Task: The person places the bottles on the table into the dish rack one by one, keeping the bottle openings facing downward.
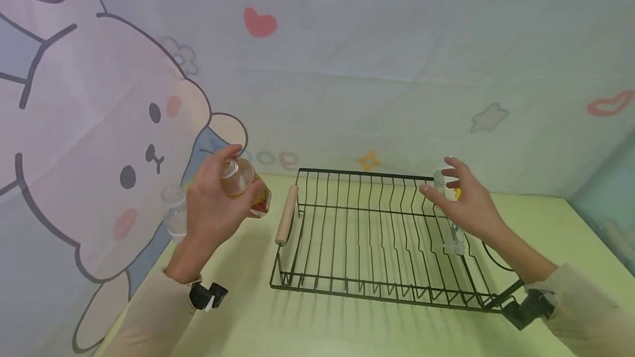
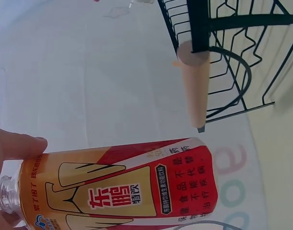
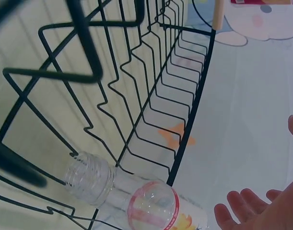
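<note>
My left hand (image 1: 213, 203) grips an uncapped plastic drink bottle (image 2: 122, 184) near its neck end. Its label is orange and red, and the bottle tilts with its base toward the rack. A black wire dish rack (image 1: 372, 211) with a wooden handle (image 1: 286, 215) stands between my hands. At its right end a clear plastic bottle (image 3: 151, 206) lies on the wires, its open mouth toward me. My right hand (image 1: 471, 203) hovers over that bottle, fingers spread and apart from it in the right wrist view. Part of the clear bottle is hidden behind the hand.
Another clear bottle (image 1: 173, 211) stands behind my left hand, partly covered by it. A pale green table (image 1: 238, 302) carries the rack. Behind it hangs a cloth backdrop (image 1: 347, 70) with a cartoon rabbit and hearts.
</note>
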A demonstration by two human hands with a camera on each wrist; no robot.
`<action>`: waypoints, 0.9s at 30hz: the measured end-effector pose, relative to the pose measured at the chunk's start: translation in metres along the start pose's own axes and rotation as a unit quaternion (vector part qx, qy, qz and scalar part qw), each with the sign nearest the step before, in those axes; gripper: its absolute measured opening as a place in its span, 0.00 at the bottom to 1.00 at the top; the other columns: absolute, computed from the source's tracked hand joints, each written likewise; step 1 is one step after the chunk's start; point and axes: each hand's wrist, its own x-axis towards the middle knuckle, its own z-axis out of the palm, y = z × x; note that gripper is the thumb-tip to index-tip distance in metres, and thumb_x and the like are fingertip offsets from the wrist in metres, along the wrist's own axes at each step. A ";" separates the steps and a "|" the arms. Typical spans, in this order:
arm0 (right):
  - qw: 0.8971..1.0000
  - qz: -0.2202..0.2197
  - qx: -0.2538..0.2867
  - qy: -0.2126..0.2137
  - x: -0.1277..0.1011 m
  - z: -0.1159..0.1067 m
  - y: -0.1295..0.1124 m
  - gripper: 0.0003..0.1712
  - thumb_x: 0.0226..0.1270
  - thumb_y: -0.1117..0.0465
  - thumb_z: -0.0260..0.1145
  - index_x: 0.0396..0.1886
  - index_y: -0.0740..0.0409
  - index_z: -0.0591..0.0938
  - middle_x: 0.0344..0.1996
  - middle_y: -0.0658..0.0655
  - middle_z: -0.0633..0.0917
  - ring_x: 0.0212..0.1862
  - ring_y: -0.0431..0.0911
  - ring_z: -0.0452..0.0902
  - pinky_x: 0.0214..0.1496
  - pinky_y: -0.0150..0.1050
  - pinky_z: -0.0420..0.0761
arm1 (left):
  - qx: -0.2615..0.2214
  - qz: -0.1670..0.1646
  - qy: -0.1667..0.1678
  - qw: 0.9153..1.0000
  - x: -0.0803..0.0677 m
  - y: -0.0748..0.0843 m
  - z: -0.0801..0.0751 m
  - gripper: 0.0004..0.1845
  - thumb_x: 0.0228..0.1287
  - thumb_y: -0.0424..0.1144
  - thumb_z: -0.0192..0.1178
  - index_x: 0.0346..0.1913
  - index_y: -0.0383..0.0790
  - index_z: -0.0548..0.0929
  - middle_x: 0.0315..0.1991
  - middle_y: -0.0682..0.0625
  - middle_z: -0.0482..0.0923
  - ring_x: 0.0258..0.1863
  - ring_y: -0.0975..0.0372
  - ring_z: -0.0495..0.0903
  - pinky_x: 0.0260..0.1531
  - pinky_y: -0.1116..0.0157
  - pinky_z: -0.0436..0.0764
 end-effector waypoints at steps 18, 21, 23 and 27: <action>0.994 0.020 0.072 -0.077 -0.008 0.024 -0.025 0.41 0.69 0.39 0.57 0.73 0.53 0.57 0.65 0.63 0.70 0.59 0.60 0.72 0.53 0.56 0.76 | -0.089 0.096 0.060 0.990 0.003 0.032 0.016 0.28 0.46 0.33 0.74 0.53 0.33 0.77 0.47 0.41 0.79 0.46 0.51 0.78 0.44 0.62 0.74; 0.994 0.015 0.075 -0.080 -0.009 0.030 -0.026 0.39 0.70 0.40 0.57 0.72 0.53 0.59 0.64 0.62 0.71 0.58 0.60 0.72 0.53 0.55 0.76 | -0.105 0.102 0.056 0.988 0.002 0.038 0.020 0.27 0.46 0.32 0.74 0.51 0.32 0.76 0.47 0.42 0.78 0.48 0.52 0.77 0.45 0.62 0.76; 0.993 0.012 0.083 -0.084 -0.010 0.033 -0.026 0.38 0.70 0.41 0.56 0.72 0.53 0.59 0.64 0.63 0.71 0.58 0.60 0.73 0.53 0.56 0.76 | -0.112 0.105 0.053 0.987 0.001 0.042 0.022 0.27 0.45 0.33 0.74 0.50 0.33 0.76 0.47 0.42 0.78 0.49 0.52 0.77 0.45 0.61 0.77; 0.989 0.011 0.112 -0.097 -0.013 0.040 -0.028 0.36 0.72 0.44 0.56 0.71 0.56 0.59 0.63 0.64 0.72 0.57 0.59 0.74 0.52 0.53 0.77 | -0.123 0.121 0.052 0.984 -0.001 0.048 0.028 0.26 0.45 0.33 0.75 0.48 0.32 0.75 0.47 0.42 0.78 0.48 0.53 0.77 0.42 0.59 0.79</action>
